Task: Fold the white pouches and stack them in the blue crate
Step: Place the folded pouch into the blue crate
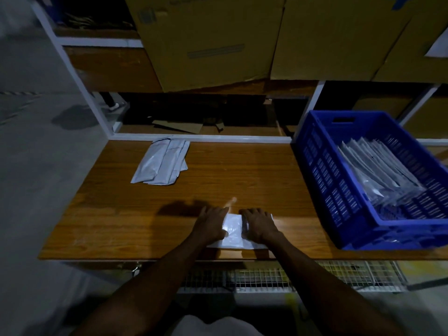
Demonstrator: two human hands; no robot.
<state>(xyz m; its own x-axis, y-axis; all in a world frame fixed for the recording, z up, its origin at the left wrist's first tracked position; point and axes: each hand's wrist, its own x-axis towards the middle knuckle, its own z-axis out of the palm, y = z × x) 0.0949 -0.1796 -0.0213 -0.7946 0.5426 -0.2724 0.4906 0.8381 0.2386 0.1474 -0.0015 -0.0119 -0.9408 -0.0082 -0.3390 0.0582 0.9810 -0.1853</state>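
Blue crate [322,180] sits right of the wooden table [242,170], folded pouches leaning inside; if the row slumps, a new one won't stack. Unfolded pile [161,161] lies far-left on the table. Left hand [212,223] and right hand [258,224] press flat on the pouch [232,232] at the near edge; slick film may spring open on release.

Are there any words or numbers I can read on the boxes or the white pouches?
None can be read.
Cardboard box: printed marks and a strip label, too dark and blurred.
Pile of white pouches: faint red lines, no legible letters.
Blue crate: no text visible.
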